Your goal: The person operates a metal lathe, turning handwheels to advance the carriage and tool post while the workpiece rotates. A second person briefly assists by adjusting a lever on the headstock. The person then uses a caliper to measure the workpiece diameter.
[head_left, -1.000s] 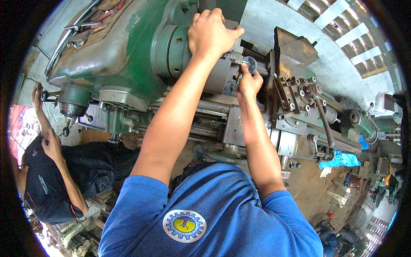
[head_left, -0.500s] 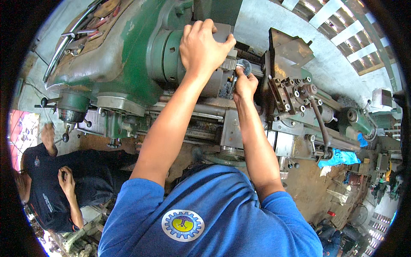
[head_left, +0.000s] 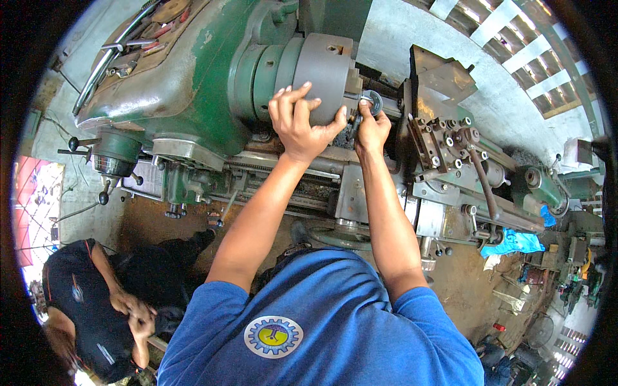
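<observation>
Two hands work at the lathe chuck [head_left: 325, 74]: the left hand [head_left: 297, 122] lies spread over the grey chuck's rim, fingers wrapped on it. The right hand [head_left: 371, 125] pinches a small round metal piece [head_left: 372, 101] at the chuck's face, just right of the left hand. The spindle axis runs left-right toward the tool post [head_left: 444, 138]; right hand nearer.

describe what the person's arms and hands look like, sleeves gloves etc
Both hands are bare: no gloves, rings or watch show on the left hand or the right hand. The forearms are bare too, up to the short sleeves of a blue shirt. The shirt carries a round badge, a grey gear shape around a yellow centre.
</observation>
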